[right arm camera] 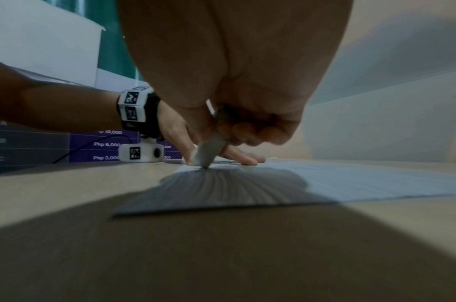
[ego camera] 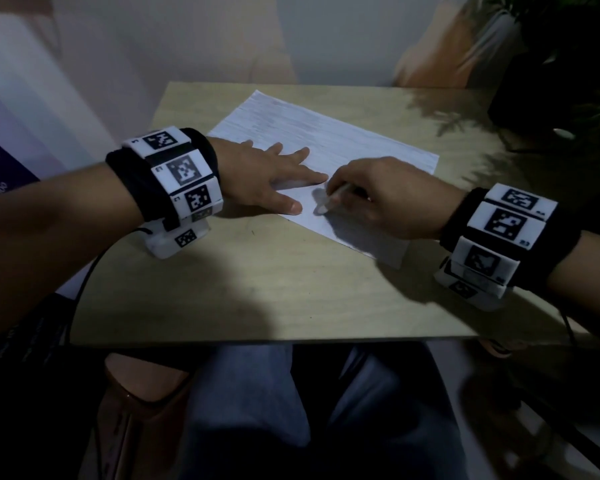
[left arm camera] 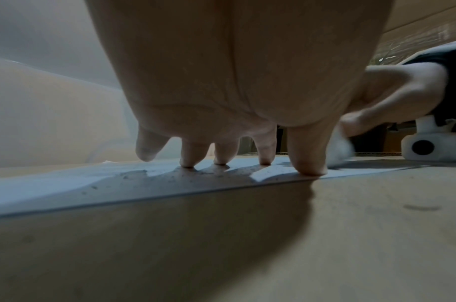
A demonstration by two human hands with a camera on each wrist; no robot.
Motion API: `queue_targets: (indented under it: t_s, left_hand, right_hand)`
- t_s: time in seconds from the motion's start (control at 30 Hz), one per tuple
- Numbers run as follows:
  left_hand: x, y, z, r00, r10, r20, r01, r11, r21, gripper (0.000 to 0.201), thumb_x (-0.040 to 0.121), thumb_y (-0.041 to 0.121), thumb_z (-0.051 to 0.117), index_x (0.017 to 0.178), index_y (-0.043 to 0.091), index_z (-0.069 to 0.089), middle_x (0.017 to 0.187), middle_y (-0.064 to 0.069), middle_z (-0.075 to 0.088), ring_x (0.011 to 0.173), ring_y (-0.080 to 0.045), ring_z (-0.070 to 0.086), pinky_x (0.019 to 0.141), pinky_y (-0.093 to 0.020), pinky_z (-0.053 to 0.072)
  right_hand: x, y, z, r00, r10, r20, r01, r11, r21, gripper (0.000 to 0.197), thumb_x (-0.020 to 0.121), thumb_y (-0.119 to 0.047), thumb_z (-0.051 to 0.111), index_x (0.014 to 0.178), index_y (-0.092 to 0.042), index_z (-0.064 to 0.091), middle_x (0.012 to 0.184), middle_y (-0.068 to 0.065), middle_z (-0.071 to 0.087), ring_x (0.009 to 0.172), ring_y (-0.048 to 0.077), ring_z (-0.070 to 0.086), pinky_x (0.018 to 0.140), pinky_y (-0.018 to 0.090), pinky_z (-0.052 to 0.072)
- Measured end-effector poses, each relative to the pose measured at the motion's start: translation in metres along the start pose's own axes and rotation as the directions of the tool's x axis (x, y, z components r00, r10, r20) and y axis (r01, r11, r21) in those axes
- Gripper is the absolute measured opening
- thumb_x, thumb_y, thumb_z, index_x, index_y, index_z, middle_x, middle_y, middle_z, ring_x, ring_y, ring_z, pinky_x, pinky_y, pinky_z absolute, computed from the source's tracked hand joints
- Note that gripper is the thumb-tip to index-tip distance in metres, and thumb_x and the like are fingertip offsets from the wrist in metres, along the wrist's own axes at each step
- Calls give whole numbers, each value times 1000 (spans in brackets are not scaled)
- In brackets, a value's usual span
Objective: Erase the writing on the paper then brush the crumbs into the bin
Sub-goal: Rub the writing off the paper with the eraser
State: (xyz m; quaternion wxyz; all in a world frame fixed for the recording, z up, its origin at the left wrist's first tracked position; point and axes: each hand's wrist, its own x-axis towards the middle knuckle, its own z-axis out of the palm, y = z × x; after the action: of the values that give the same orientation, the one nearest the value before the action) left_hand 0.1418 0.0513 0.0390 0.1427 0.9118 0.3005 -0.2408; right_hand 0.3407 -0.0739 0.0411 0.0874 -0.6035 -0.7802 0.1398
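Open tabletop [ego camera: 274, 289] from 5 to 8 o'clock of the paper [ego camera: 343, 140], nothing standing there. Blocked at 2 o'clock by a dark potted plant [ego camera: 568, 64]; walled off at 12 o'clock behind the far edge.

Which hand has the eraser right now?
The right hand pinches the white eraser, its tip on the paper; the left hand only presses flat on the sheet.

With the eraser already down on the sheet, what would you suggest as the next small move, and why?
Probably keep rubbing in short strokes. The right hand grips the eraser with its tip on the paper, the left hand presses the sheet flat, and only a few crumbs lie there. No bin is in view, so brushing seems premature.
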Motion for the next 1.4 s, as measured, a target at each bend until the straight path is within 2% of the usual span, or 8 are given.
queue_targets:
  t_s: [0.1, 0.27, 0.4, 0.6, 0.93, 1.03, 1.23, 1.4]
  left_hand:
    - [0, 0, 0, 1000, 0, 1, 0, 1000, 4, 69, 98, 66, 41, 154, 62, 1, 168, 15, -20, 157, -22, -13, 125, -55, -6]
    - [0, 0, 0, 1000, 3, 5, -3, 1000, -8, 69, 97, 67, 41, 153, 63, 2, 168, 15, -20, 157, -22, -13, 125, -56, -6]
    - [1, -1, 0, 1000, -6, 1, 6, 1000, -3, 69, 98, 66, 41, 154, 61, 2, 167, 16, -20, 157, -21, -13, 125, -55, -6]
    - [-1, 0, 0, 1000, -7, 3, 7, 1000, -5, 69, 98, 66, 42, 154, 61, 2, 167, 16, -20, 157, -21, -14, 125, -56, -6]
    - [-2, 1, -1, 1000, -10, 5, 10, 1000, 0, 68, 98, 66, 41, 154, 62, 2, 167, 16, -21, 157, -21, -14, 125, -56, -6]
    - [-2, 2, -1, 1000, -14, 10, 14, 1000, 0, 69, 99, 65, 41, 155, 60, 2, 167, 16, -21, 156, -20, -14, 125, -55, -7]
    - [-3, 2, -1, 1000, -8, 10, 8, 1000, -5, 68, 98, 66, 41, 154, 61, 2, 167, 16, -21, 157, -20, -14, 125, -55, -7]
    - [-2, 1, -1, 1000, -13, 11, 13, 1000, 0, 69, 99, 65, 41, 155, 61, 1, 167, 16, -21, 156, -20, -14, 125, -54, -7]
  right_hand:
    - [-2, -2, 0, 1000, -22, -5, 22, 999, -34, 71, 78, -69, 24, 112, -23, 65, 111, -3, 66, 98, 21, 61, 84, 40, 49]
    - [-5, -4, 0, 997, -54, 49, 51, 996, 76, 37, 95, -45, 50, 112, -18, 68, 108, -3, 70, 97, 17, 64, 86, 38, 50]
    - [-3, 1, 1, 1000, 10, -17, -11, 997, -80, 59, 84, -60, 29, 113, -23, 65, 110, -2, 66, 99, 23, 61, 83, 42, 50]
    - [-8, 0, 3, 997, -57, 50, 53, 996, 76, 31, 94, -42, 50, 108, -21, 68, 105, -5, 71, 94, 17, 64, 85, 40, 51]
    - [-9, 1, 2, 997, -50, 55, 45, 996, 76, 35, 94, -45, 48, 109, -20, 68, 105, -4, 71, 95, 19, 64, 85, 40, 51]
    - [-7, 5, -1, 1000, 28, -9, -28, 1000, -12, 54, 84, -60, 39, 109, -21, 67, 107, -1, 68, 96, 23, 62, 83, 43, 51]
    - [-13, 0, 2, 996, -39, 81, 31, 995, 100, 37, 93, -48, 51, 111, -20, 66, 108, -5, 68, 96, 16, 62, 85, 34, 49]
    - [-8, 10, 1, 1000, 18, -9, -19, 998, -64, 28, 96, -36, 49, 113, -19, 63, 112, 1, 65, 101, 24, 60, 87, 40, 48]
